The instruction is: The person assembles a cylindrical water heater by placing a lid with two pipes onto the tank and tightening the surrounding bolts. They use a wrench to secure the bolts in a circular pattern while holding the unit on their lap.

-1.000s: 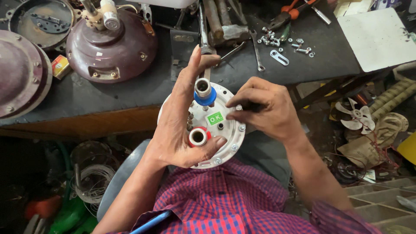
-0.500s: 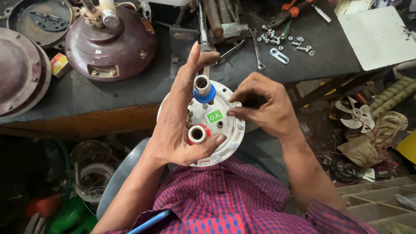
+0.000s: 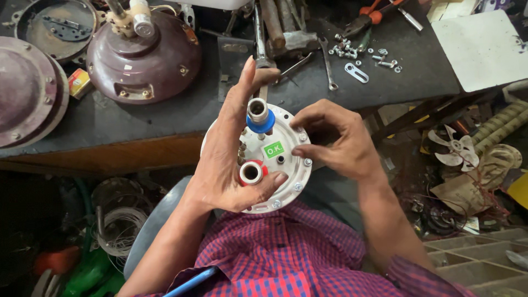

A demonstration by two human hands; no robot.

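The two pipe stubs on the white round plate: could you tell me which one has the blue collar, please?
The stub with the blue collar is the upper one, nearer the bench, beside the left hand's raised fingers. The lower pipe stub, by the left thumb, has a red collar.

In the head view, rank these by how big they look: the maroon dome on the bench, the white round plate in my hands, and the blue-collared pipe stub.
1. maroon dome
2. white round plate, nearer the camera, so unsure
3. blue-collared pipe stub
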